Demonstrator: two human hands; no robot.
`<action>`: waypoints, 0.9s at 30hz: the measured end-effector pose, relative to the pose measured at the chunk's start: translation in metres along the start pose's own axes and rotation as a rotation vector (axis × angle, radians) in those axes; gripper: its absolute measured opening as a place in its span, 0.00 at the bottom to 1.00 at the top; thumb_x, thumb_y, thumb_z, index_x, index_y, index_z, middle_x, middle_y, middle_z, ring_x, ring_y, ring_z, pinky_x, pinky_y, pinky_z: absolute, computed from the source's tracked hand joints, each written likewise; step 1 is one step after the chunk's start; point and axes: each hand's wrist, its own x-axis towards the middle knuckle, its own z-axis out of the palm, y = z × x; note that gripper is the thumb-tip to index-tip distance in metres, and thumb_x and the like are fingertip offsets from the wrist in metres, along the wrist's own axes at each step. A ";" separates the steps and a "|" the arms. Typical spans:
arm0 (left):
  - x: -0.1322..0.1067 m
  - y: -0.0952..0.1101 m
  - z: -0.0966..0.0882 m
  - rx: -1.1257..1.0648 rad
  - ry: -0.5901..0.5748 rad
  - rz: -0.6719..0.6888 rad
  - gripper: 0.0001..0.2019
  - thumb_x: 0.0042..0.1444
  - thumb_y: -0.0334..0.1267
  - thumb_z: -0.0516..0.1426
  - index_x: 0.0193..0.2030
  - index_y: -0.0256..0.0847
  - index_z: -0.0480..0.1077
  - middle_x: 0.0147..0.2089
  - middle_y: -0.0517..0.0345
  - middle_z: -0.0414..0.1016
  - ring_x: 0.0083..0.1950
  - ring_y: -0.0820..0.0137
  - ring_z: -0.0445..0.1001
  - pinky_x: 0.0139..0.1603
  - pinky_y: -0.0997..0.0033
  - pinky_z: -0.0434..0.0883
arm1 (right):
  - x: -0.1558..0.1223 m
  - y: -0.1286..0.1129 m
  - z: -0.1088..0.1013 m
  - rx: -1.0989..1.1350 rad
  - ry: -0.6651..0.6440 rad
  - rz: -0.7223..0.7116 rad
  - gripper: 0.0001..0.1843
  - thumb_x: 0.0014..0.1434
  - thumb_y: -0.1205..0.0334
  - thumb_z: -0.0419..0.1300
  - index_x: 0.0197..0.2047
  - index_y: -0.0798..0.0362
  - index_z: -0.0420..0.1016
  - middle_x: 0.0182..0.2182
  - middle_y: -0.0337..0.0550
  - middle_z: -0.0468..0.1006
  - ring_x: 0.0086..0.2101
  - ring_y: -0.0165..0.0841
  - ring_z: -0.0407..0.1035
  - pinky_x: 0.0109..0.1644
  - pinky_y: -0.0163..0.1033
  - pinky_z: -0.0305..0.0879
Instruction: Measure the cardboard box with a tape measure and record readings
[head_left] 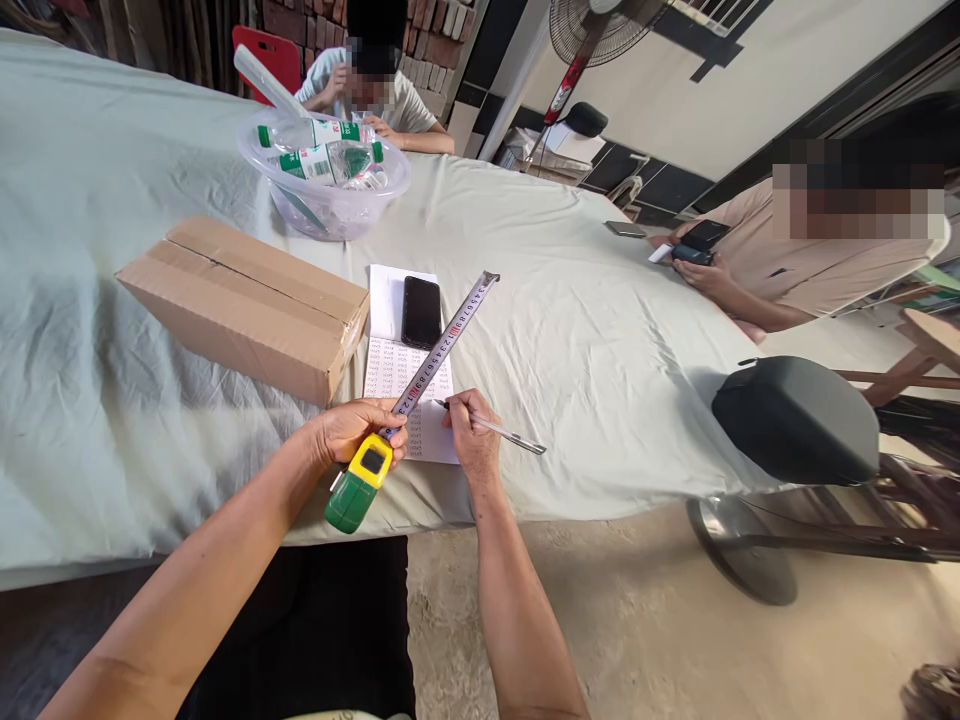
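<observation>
My left hand is closed round the blade of a green and yellow tape measure, just above its case. The blade slants out to the upper right, across a sheet of paper with rows of handwritten figures. In my right hand is a pen, its tip close to the paper's right side. A black phone lies on the paper's upper part, left of the blade. The cardboard box, its top flaps closed, stands left of the paper.
A pale cloth covers the table. Behind the box stands a clear plastic basin with several bottles. One person sits at the far side, another at the right holding a dark device. A black-covered fan or stool seat is right of the table.
</observation>
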 end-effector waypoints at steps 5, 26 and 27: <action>0.000 0.000 0.001 -0.003 0.003 0.000 0.04 0.53 0.29 0.58 0.33 0.37 0.65 0.21 0.59 0.68 0.24 0.71 0.68 0.29 0.71 0.67 | 0.001 -0.002 0.000 -0.022 -0.021 0.014 0.10 0.58 0.61 0.50 0.25 0.50 0.65 0.18 0.35 0.71 0.22 0.30 0.64 0.29 0.34 0.59; 0.000 0.001 -0.001 0.000 0.007 -0.002 0.05 0.53 0.28 0.58 0.37 0.37 0.68 0.21 0.59 0.69 0.25 0.71 0.68 0.29 0.71 0.67 | 0.001 0.002 0.000 0.079 0.126 0.034 0.10 0.57 0.63 0.50 0.26 0.51 0.67 0.19 0.35 0.70 0.24 0.31 0.65 0.31 0.36 0.60; 0.000 0.001 -0.001 0.003 0.011 0.001 0.06 0.53 0.28 0.58 0.39 0.36 0.68 0.21 0.59 0.68 0.24 0.71 0.68 0.29 0.71 0.67 | 0.001 0.003 0.000 0.088 0.175 0.055 0.10 0.58 0.62 0.50 0.27 0.51 0.67 0.20 0.35 0.70 0.25 0.31 0.65 0.33 0.36 0.61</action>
